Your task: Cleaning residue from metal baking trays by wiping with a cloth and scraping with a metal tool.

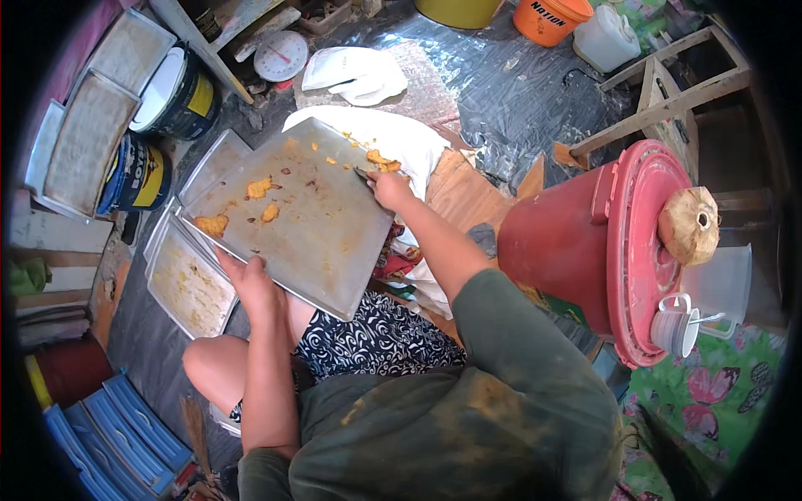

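Note:
A metal baking tray (307, 232) lies tilted across my lap, streaked with brown residue. My left hand (254, 282) grips its near left edge. Orange-yellow crumbly lumps (212, 225) sit along the left side, and smaller bits are scattered on it. At the far right edge, my right hand (390, 190) holds a small dark scraping tool (361, 172), mostly covered by the fingers. Right by its tip is another orange clump (383, 161). Beyond that edge spreads a white cloth or sack (420, 147) with some crumbs on it.
More stained trays (191, 272) are stacked on the floor at left. Paint buckets (141, 172) support further trays (91, 134). A red lidded drum (557, 238) at right bears a coconut (688, 225) and a mug (673, 329). A dial scale (281, 56) stands at the back.

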A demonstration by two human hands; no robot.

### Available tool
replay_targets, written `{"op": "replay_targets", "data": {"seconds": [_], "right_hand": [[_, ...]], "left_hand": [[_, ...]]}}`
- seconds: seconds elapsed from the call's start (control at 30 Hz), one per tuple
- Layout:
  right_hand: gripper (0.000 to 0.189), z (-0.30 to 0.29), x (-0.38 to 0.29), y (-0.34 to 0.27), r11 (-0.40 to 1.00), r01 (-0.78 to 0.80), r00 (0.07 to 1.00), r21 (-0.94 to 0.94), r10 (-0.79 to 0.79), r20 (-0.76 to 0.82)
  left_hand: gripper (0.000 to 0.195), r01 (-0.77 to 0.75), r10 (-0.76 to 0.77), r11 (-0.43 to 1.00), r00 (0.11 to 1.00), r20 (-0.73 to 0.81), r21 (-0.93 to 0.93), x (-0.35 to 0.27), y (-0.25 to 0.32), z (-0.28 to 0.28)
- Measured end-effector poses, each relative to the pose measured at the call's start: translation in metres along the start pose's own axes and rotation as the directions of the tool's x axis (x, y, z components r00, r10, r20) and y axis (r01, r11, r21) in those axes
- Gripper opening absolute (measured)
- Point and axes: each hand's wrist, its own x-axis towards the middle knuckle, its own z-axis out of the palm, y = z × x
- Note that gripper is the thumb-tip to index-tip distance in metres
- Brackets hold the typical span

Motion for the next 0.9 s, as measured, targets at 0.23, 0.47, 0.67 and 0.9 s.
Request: {"op": "replay_targets", "data": {"seconds": [0.23, 0.47, 0.67, 0.9], "right_hand": [[0.031, -0.016, 0.001, -0.018, 0.958, 0.222, 0.975, 0.182, -0.215, -0.055], [0.031, 0.001, 0.001, -0.053, 0.947, 0.264, 0.964, 0.185, -0.262, -0.036], [0.027, 0.003, 0.043, -0.069, 0.991, 0.093, 0.996, 0.093, -0.093, -0.005], [0.028, 0.007, 0.084, -0.042, 0.990, -0.087, 0.996, -0.109, 0.089, 0.014]], "left_hand": [[0.083, 0.055, -0.054, 0.998, 0.997, -0.059, 0.014, -0.001, -0.003, -0.007], [0.083, 0.037, -0.037, 0.999, 0.999, -0.030, 0.000, -0.002, -0.002, 0.000], [0.083, 0.048, -0.049, 0.999, 0.997, -0.061, -0.018, 0.002, -0.007, -0.005], [0.084, 0.049, -0.050, 0.999, 0.998, -0.047, -0.006, -0.002, -0.006, 0.009]]}}
